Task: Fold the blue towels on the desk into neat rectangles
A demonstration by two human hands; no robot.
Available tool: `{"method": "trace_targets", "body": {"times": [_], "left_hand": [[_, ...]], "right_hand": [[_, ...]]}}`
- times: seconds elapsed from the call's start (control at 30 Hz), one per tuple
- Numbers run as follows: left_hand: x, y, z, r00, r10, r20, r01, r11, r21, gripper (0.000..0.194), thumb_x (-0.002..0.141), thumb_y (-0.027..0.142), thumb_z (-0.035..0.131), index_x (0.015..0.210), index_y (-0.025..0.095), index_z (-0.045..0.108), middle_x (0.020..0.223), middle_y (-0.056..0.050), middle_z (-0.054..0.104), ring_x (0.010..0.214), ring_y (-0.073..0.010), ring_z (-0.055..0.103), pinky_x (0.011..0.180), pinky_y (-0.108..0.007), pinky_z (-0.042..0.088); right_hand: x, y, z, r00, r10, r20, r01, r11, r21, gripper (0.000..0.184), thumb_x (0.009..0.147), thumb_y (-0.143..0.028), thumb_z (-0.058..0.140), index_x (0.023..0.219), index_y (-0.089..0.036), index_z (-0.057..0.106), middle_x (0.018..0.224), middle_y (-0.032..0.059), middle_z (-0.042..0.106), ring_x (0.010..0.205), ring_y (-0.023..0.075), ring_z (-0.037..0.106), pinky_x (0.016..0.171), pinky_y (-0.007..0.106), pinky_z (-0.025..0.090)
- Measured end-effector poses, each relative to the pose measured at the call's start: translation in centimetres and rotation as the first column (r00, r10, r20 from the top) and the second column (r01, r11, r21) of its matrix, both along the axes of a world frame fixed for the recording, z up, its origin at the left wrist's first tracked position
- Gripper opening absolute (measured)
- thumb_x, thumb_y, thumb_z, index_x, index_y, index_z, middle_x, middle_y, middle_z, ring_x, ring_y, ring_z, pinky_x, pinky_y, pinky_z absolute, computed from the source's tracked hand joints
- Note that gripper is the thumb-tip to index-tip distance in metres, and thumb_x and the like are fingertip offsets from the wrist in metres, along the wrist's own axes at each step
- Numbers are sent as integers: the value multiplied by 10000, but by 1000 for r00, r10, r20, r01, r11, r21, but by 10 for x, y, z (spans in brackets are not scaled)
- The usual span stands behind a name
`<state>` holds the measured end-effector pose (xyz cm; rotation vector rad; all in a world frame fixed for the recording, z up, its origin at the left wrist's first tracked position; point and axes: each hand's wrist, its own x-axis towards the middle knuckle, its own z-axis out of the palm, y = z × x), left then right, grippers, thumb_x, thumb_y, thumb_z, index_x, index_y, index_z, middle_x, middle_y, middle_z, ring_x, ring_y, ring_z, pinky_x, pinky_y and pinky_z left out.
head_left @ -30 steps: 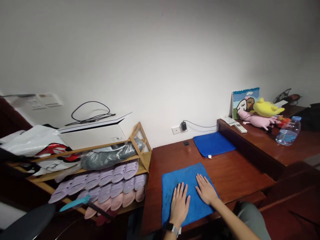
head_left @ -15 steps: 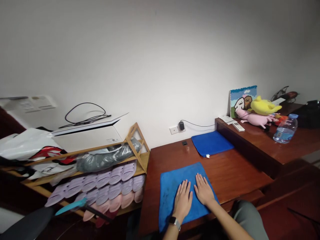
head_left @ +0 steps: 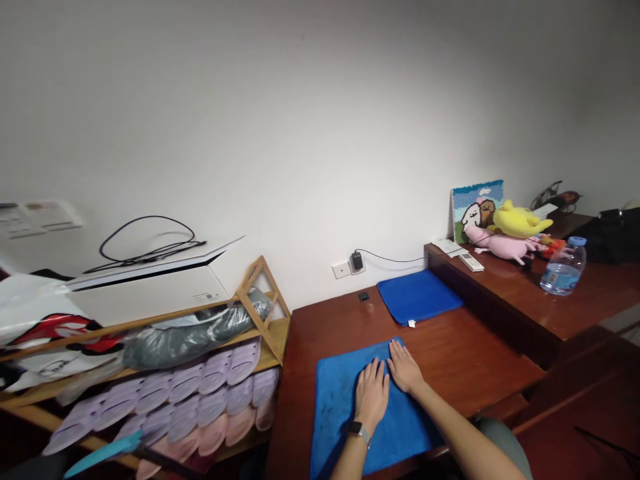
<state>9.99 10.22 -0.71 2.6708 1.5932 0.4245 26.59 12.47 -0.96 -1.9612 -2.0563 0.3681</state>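
Note:
A blue cloth (head_left: 336, 400) lies spread flat on the brown wooden desk (head_left: 320, 330), with dark smudges on its left part. My left hand (head_left: 373, 393) rests palm down on the middle of it, fingers stretched out; a watch is on that wrist. Close beside it, my right hand (head_left: 404, 368) lies flat near the cloth's far right corner, its fingers also extended. Neither hand grips anything. Farther back on the desk, a second, folded-looking darker blue cloth (head_left: 420, 295) with a small white tag lies near the wall.
Left of the desk stands a wooden rack (head_left: 280, 333) with purple slippers (head_left: 187, 380) and a white box (head_left: 150, 293). On the raised right shelf are a water bottle (head_left: 563, 270), plush toys (head_left: 505, 245), a remote (head_left: 471, 261) and a picture (head_left: 475, 200). A charger (head_left: 357, 260) is plugged into the wall.
My right hand has slid away from me towards the cloth's far corner. My left hand has shifted slightly right across the cloth. The camera view has turned a little.

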Motion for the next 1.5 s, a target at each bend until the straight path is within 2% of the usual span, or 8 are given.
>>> {"method": "trace_targets", "body": {"times": [0.27,0.47,0.6,0.73,0.9,1.03,1.37,1.5], "left_hand": [[0,21,-28,998,57,-19,-58,998,-33,549,1075,395,279,1595,292,420,1678,-36,390,1558,-271,342,1266,-537,326],[21,45,-22,1000,-6,-7,6,1000,11,545,1064,301,274,1541,183,510,1616,-98,496,1532,-244,395,1276,-497,306],[26,65,-21,999,-29,-13,29,999,-40,552,1058,315,300,1569,186,465,1650,-84,446,1543,-227,373,1280,-469,301],[2,70,-23,994,109,-26,-109,993,-40,585,1056,388,315,1601,198,417,1686,-88,368,1570,-260,315,1284,-499,282],[-59,69,-20,960,275,-50,-276,961,-23,624,1059,455,289,1615,190,388,1682,-104,365,1569,-278,317,1279,-501,273],[-96,68,-21,941,334,-58,-335,942,-6,645,1050,484,301,1623,198,372,1674,-112,378,1566,-295,321,1276,-521,268],[-120,73,-27,909,410,-70,-412,911,-24,656,1058,494,251,1622,182,374,1690,-122,347,1573,-289,306,1278,-485,263],[-132,77,-30,918,387,-84,-390,921,-18,646,1061,475,233,1639,204,331,1688,-108,359,1577,-267,297,1280,-490,252]], "right_hand": [[1,15,-7,1000,2,12,-1,1000,-27,757,1042,-484,168,1649,-34,218,1735,118,150,1616,220,95,1311,390,87],[0,15,-4,999,-28,36,30,999,-44,750,1039,-477,186,1654,-48,207,1742,116,124,1619,229,48,1310,400,52],[-1,16,-4,996,-72,43,74,996,-55,736,1038,-475,210,1660,-81,217,1747,105,108,1620,233,40,1309,415,42],[0,17,-5,995,-90,30,92,994,-62,768,1032,-504,231,1661,-64,193,1746,118,101,1621,236,49,1306,405,39],[4,19,-6,996,-84,37,87,993,-78,796,1028,-533,216,1663,-56,171,1749,106,114,1621,223,65,1303,388,31],[8,22,-10,995,-97,26,99,990,-102,789,1035,-568,171,1665,-97,220,1747,84,158,1616,205,109,1300,379,70],[7,20,-10,990,-115,79,122,989,-88,767,1045,-545,124,1671,-102,152,1752,64,100,1621,205,48,1301,404,16],[7,20,-10,990,-115,80,121,989,-80,761,1043,-538,130,1672,-113,164,1752,68,120,1621,204,52,1299,408,20]]}}
